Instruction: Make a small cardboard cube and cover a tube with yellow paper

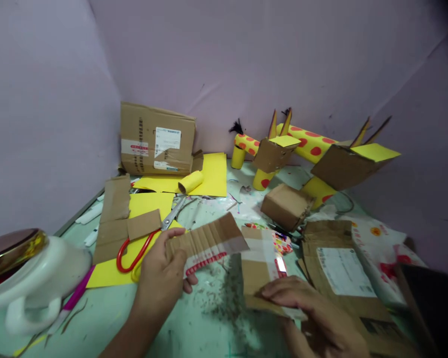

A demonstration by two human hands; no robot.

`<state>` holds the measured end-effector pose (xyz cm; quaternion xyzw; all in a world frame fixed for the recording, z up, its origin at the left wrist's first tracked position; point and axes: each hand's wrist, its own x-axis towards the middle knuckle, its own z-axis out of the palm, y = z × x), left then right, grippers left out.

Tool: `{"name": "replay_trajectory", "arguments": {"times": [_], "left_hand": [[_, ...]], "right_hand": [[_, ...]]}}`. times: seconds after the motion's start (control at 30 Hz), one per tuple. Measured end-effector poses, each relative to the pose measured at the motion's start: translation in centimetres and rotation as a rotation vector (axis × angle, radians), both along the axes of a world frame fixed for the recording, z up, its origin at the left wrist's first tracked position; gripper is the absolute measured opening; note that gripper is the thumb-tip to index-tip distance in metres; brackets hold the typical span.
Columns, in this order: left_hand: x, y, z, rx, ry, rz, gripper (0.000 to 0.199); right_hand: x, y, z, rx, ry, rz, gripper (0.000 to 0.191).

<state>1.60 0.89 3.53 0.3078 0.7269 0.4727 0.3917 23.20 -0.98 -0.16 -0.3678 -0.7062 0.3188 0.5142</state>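
Note:
My left hand point(168, 263) grips a creased strip of brown cardboard point(209, 241) with red-printed tape along its lower edge, thumb in front. My right hand point(313, 308) holds the near edge of another cardboard piece point(257, 258) with clear and red tape on it, its fingers on top and its thumb below. The two pieces are apart, with a gap of table between them. Just left of my left hand lie red-handled scissors point(145, 246), partly hidden by it, on yellow paper point(112, 278). A small cardboard rectangle point(144, 224) rests beside the scissors.
Spotted yellow animal figures point(272, 154) with cardboard heads stand at the back right. A cardboard box point(159, 139) leans on the back wall near a yellow tube point(191, 182). A white mug-like object point(48, 268) stands left, opened cardboard packaging point(336, 263) right.

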Motion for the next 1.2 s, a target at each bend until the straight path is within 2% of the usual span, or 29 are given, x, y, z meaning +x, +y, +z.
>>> {"name": "replay_trajectory", "arguments": {"times": [0.07,0.1,0.13,0.2,0.27,0.33,0.4,0.43,0.57,0.67,0.73,0.83,0.93,0.97,1.03,1.13,1.17,1.2], "left_hand": [[-1.1,0.2,0.6,0.058,-0.020,0.051,0.039],[-1.5,0.3,0.8,0.087,-0.042,0.062,0.041],[-1.8,0.4,0.9,0.108,-0.072,0.064,0.044],[-2.0,0.3,0.9,0.105,-0.149,0.034,0.048],[-1.5,0.1,0.6,0.071,-0.230,-0.019,0.051],[-0.6,-0.4,0.3,0.050,-0.285,-0.080,0.051],[0.4,-1.0,0.3,0.042,-0.310,-0.150,0.050],[0.9,-1.3,0.4,0.037,-0.313,-0.184,0.049],[2.4,-2.5,1.0,0.016,-0.327,-0.270,0.049],[2.5,-2.8,1.2,0.023,-0.423,-0.315,0.047],[2.1,-2.7,0.7,-0.006,-0.512,-0.333,0.043],[1.1,-2.1,-0.5,-0.113,-0.586,-0.367,0.049],[0.1,-1.5,-1.4,-0.225,-0.543,-0.538,0.044],[-0.3,-1.3,-1.4,-0.227,-0.502,-0.565,0.041],[-1.3,-0.9,-0.9,-0.150,-0.408,-0.470,0.037],[-3.1,0.0,0.5,0.005,-0.337,-0.146,0.040],[-3.6,0.4,0.9,0.022,-0.323,-0.088,0.042],[-3.9,0.6,1.2,0.008,-0.289,-0.070,0.043]], "right_hand": [[-0.7,0.5,-0.9,0.018,-0.068,0.219,0.047],[-1.0,0.6,-1.3,0.055,-0.088,0.277,0.047],[-1.2,0.7,-1.6,0.097,-0.095,0.300,0.046],[-1.2,0.7,-1.9,0.065,-0.105,0.256,0.040],[-0.9,0.6,-1.5,-0.113,-0.093,0.123,0.032],[-0.6,0.5,-1.0,-0.395,-0.034,-0.019,0.028],[-0.7,0.5,-0.6,-0.653,0.077,-0.027,0.035],[-1.0,0.5,-0.5,-0.709,0.129,0.011,0.039],[-2.2,0.5,-0.7,-0.751,0.102,0.065,0.042],[-2.4,0.3,-0.8,-0.750,0.020,0.078,0.051],[-2.2,0.2,-0.6,-0.701,-0.021,0.103,0.052],[-2.0,0.0,-0.2,-0.637,-0.072,0.193,0.049],[-1.9,-0.3,0.2,-0.584,-0.083,0.322,0.047],[-1.8,-0.3,0.2,-0.558,-0.079,0.326,0.046],[-1.3,-0.1,0.2,-0.499,-0.014,0.205,0.046],[0.1,0.5,0.3,-0.471,0.234,-0.192,0.050],[0.5,0.7,0.5,-0.476,0.263,-0.261,0.051],[0.9,0.9,0.7,-0.480,0.257,-0.259,0.051]]}}
